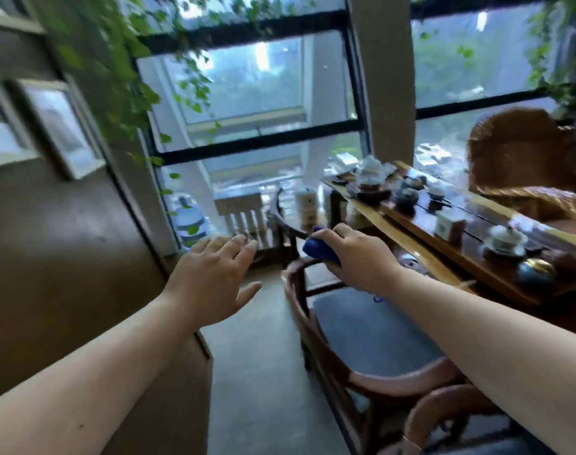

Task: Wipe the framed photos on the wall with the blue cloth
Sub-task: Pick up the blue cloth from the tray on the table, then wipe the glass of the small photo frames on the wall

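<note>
Light-framed photos hang on the brown wall at the left: one small frame and a larger one cut off by the image edge. My right hand is held out in the middle of the view, closed around a bunched blue cloth. My left hand reaches forward beside it with fingers spread and nothing in it. Both hands are well below and to the right of the frames. The picture is blurred by motion.
A wooden chair with a grey cushion stands just below my right arm. A long wooden tea table with cups and pots runs along the right. Green vines hang beside the frames. A water jug sits by the window.
</note>
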A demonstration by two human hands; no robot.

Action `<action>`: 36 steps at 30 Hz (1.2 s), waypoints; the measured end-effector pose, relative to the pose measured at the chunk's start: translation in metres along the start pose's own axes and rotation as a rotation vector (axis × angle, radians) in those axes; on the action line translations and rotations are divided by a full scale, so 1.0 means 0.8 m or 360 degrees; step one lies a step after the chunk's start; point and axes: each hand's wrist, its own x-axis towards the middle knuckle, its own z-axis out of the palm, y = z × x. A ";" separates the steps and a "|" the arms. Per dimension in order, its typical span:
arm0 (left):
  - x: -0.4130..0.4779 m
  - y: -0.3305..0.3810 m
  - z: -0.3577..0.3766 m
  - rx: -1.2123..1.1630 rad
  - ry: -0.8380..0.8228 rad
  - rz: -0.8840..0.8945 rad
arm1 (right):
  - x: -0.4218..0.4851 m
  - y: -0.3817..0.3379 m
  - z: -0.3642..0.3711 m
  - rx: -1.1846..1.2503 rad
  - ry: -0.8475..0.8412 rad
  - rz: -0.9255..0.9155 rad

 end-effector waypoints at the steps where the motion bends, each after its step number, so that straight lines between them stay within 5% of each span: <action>1: -0.009 -0.020 -0.006 0.0021 0.0010 -0.0044 | 0.018 -0.018 -0.001 0.0013 0.0012 -0.0029; 15: -0.059 -0.227 -0.045 0.0286 0.0111 -0.0539 | 0.238 -0.215 0.030 0.0384 0.0282 -0.0324; 25: 0.058 -0.352 -0.013 0.0344 0.0101 -0.0792 | 0.460 -0.233 0.111 0.0821 0.0398 -0.0489; 36: 0.175 -0.502 -0.032 0.0818 0.0017 -0.0833 | 0.679 -0.269 0.158 0.1264 0.0426 -0.0607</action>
